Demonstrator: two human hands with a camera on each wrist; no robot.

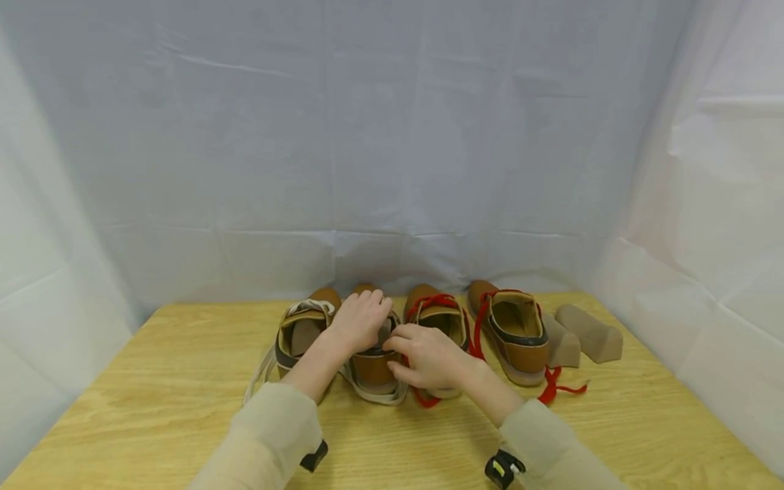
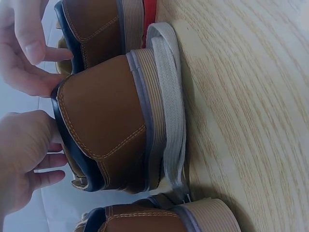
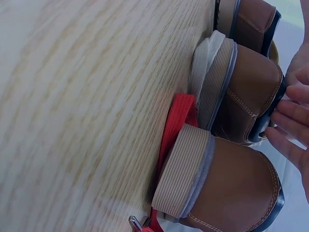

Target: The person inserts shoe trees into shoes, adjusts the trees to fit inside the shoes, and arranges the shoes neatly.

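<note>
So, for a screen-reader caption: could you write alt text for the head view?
Both hands, left hand and right hand, touch a brown leather shoe with beige laces, second in a row of four on a light wooden table. The two shoes to the right have red laces, and two tan shoe inserts lie beyond them.

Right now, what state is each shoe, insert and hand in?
Far-left shoe: upright, insert inside, beige lace loose.
Second shoe: upright, both hands at its opening.
Third shoe: upright, red lace loose.
Far-right shoe: upright, empty.
Two inserts: lying on table.
Left hand: on second shoe's top.
Right hand: fingers at its collar.
</note>
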